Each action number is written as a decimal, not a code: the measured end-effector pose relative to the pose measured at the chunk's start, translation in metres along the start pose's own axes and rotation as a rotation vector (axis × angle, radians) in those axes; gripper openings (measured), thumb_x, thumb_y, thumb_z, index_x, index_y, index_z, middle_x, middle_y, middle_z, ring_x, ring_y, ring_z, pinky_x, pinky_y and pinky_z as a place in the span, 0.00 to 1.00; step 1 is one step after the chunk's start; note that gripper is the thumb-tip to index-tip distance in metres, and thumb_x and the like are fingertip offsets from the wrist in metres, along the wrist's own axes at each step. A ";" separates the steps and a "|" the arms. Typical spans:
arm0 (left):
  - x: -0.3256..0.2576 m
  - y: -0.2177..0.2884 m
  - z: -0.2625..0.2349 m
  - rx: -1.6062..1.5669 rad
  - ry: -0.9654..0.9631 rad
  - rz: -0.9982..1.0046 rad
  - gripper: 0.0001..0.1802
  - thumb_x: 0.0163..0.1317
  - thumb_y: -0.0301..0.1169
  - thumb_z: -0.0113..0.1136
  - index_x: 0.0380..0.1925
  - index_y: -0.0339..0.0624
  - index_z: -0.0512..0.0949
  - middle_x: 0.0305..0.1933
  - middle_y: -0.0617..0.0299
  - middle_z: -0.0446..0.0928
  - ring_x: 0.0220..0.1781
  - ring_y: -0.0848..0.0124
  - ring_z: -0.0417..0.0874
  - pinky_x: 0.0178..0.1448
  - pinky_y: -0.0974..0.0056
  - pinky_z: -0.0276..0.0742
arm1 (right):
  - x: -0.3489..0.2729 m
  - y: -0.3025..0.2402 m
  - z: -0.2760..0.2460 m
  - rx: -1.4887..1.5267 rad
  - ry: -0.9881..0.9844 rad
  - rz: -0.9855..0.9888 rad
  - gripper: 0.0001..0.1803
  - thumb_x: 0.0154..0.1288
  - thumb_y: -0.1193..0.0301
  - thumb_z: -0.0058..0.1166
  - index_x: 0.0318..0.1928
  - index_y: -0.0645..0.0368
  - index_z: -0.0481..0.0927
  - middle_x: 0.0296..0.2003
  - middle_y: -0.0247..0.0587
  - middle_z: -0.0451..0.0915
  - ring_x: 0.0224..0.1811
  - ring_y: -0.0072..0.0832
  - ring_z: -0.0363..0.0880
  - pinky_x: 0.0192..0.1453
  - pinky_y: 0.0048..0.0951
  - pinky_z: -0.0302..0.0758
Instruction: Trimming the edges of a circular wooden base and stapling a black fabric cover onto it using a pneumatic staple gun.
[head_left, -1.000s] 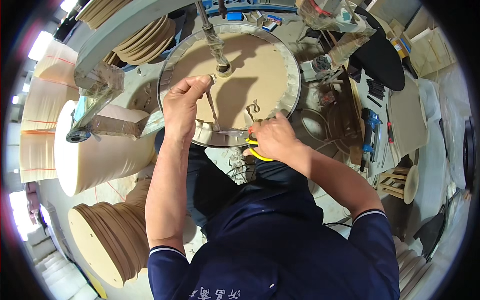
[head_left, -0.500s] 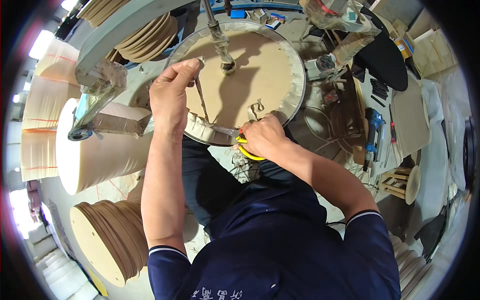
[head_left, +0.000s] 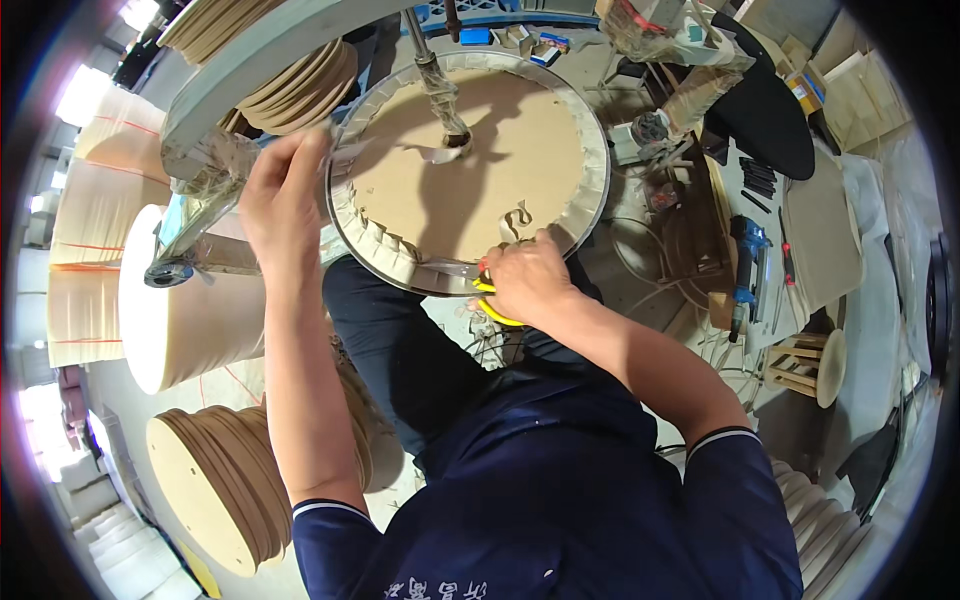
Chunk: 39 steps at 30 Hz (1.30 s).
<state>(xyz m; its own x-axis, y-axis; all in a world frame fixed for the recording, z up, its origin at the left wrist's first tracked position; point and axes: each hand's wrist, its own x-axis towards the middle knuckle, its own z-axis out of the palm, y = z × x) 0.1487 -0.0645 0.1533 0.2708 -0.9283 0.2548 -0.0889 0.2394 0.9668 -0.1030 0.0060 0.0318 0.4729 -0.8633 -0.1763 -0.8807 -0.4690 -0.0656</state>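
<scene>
While the right hand (head_left: 528,278) curls its fingers round the scissors (head_left: 484,286) at the near edge of the disc (head_left: 535,130), the left hand (head_left: 283,195) hangs beside the disc's left edge, thumb and forefinger nearly together; blur makes it impossible to tell whether they grip the strip (head_left: 435,154) above the disc. The scrap (head_left: 514,220) lies on the disc, near its front edge.
</scene>
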 end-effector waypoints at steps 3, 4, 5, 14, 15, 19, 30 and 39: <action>-0.013 -0.021 -0.043 0.231 0.172 0.023 0.13 0.77 0.32 0.69 0.51 0.33 0.88 0.47 0.64 0.88 0.49 0.76 0.85 0.59 0.68 0.78 | -0.009 0.015 -0.006 0.016 -0.023 0.034 0.39 0.56 0.29 0.68 0.42 0.55 0.86 0.33 0.41 0.90 0.38 0.35 0.91 0.60 0.41 0.71; -0.018 -0.033 -0.060 0.289 0.260 0.036 0.14 0.77 0.33 0.69 0.52 0.32 0.88 0.47 0.63 0.89 0.50 0.75 0.86 0.60 0.67 0.79 | -0.011 0.020 -0.004 -0.002 0.001 0.027 0.39 0.56 0.29 0.69 0.41 0.55 0.86 0.33 0.40 0.90 0.38 0.35 0.91 0.59 0.41 0.71; -0.021 -0.047 -0.079 0.290 0.256 0.033 0.14 0.77 0.33 0.69 0.52 0.32 0.88 0.47 0.63 0.89 0.50 0.75 0.86 0.60 0.67 0.79 | -0.013 0.022 -0.002 -0.019 0.024 0.022 0.40 0.55 0.29 0.69 0.41 0.56 0.86 0.33 0.40 0.90 0.37 0.35 0.91 0.59 0.41 0.72; -0.079 -0.154 -0.142 1.146 0.290 0.213 0.21 0.69 0.30 0.72 0.60 0.37 0.86 0.67 0.45 0.81 0.69 0.48 0.82 0.74 0.48 0.76 | 0.008 0.007 -0.002 -0.005 -0.014 -0.018 0.39 0.57 0.29 0.68 0.41 0.56 0.86 0.33 0.42 0.90 0.37 0.36 0.91 0.57 0.41 0.71; -0.083 -0.142 -0.109 1.095 0.130 0.255 0.22 0.68 0.29 0.72 0.62 0.39 0.86 0.71 0.45 0.79 0.72 0.44 0.79 0.76 0.46 0.74 | 0.009 0.008 0.001 0.001 -0.002 -0.011 0.39 0.58 0.29 0.68 0.41 0.56 0.86 0.33 0.43 0.90 0.37 0.35 0.91 0.57 0.41 0.71; -0.099 -0.136 -0.054 0.855 -0.233 0.219 0.16 0.67 0.27 0.73 0.55 0.44 0.89 0.63 0.49 0.83 0.65 0.47 0.82 0.70 0.51 0.79 | 0.018 -0.005 -0.002 0.007 -0.110 -0.027 0.37 0.61 0.30 0.66 0.43 0.54 0.89 0.29 0.35 0.90 0.33 0.34 0.91 0.52 0.41 0.75; -0.111 -0.134 -0.042 0.970 -0.194 0.301 0.10 0.70 0.24 0.65 0.49 0.43 0.88 0.53 0.55 0.87 0.55 0.51 0.86 0.59 0.52 0.83 | 0.011 -0.004 -0.002 0.005 -0.010 -0.012 0.37 0.63 0.30 0.65 0.43 0.55 0.89 0.29 0.36 0.90 0.33 0.34 0.92 0.50 0.41 0.76; -0.138 -0.122 -0.022 0.717 -0.189 0.101 0.10 0.72 0.22 0.62 0.51 0.38 0.85 0.48 0.50 0.86 0.48 0.49 0.87 0.54 0.52 0.84 | -0.014 0.029 0.000 0.072 0.012 -0.048 0.38 0.62 0.30 0.65 0.42 0.57 0.87 0.28 0.46 0.89 0.33 0.42 0.91 0.53 0.43 0.76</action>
<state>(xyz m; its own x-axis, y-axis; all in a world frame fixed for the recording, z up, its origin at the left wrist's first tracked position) 0.1432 0.0402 0.0004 0.0648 -0.9601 0.2719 -0.7249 0.1420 0.6741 -0.1350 0.0050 0.0329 0.5146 -0.8425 -0.1590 -0.8564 -0.4959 -0.1441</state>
